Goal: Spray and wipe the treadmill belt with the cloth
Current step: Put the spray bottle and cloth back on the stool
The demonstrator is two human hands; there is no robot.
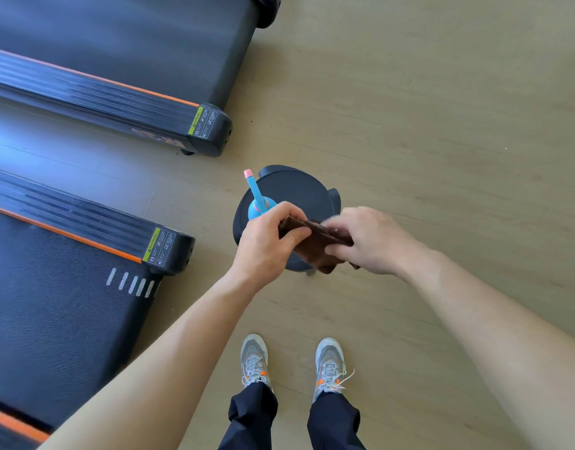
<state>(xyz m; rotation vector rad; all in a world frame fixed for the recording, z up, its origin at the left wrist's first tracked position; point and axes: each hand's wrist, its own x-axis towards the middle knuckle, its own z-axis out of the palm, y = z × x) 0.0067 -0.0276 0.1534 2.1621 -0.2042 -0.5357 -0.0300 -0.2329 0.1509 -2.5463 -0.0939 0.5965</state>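
Both my grips closed on the brown cloth (pixel 315 241), left hand (pixel 266 245) and right hand (pixel 367 241), above the stool (pixel 299 190); blue spray bottle (pixel 258 203) untouched, treadmill belt (pixel 52 319) apparently unsprayed, unwiped.

Our left hand (pixel 266 245) is covering most of the spray bottle (pixel 257 203); our right hand (pixel 367 241), slightly blurring, is hiding part of the cloth (pixel 315 241).
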